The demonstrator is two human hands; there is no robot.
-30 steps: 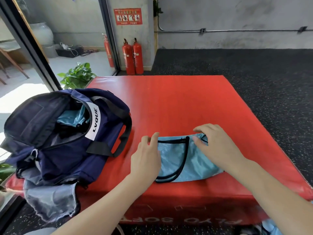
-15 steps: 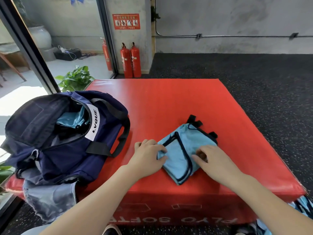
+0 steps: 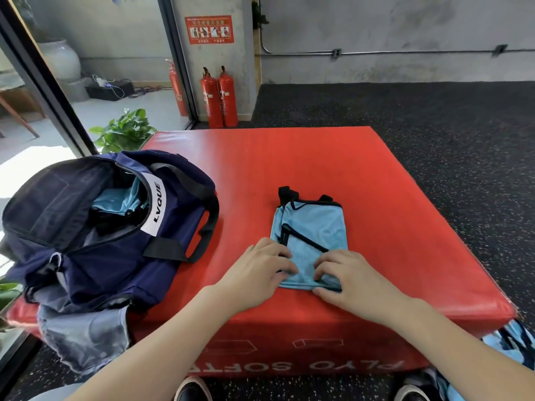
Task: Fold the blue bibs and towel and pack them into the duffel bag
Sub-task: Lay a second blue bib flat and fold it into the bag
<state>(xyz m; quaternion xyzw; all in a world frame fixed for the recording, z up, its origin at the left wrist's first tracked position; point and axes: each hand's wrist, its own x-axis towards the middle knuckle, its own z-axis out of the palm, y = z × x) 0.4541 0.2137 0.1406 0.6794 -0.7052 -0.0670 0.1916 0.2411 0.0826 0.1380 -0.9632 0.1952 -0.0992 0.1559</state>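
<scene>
A light-blue mesh bib (image 3: 314,224) with black trim lies folded into a narrow rectangle on the red foam box (image 3: 318,160), its long side running away from me. My left hand (image 3: 260,267) grips its near left corner. My right hand (image 3: 347,276) pinches the near right edge, fingers on top and thumb at the edge. The navy duffel bag (image 3: 115,256) sits unzipped at the box's left, with folded blue cloth (image 3: 115,199) showing inside.
More blue fabric (image 3: 509,345) lies on the floor by the box's near right corner. A grey cloth (image 3: 84,334) hangs under the bag over the box's near left edge. Two red fire extinguishers (image 3: 220,96) and a potted plant (image 3: 124,131) stand beyond the box.
The bib went from a wide strip across the box to a turned, narrower fold pointing away from me. Both hands shifted from its sides to its near edge.
</scene>
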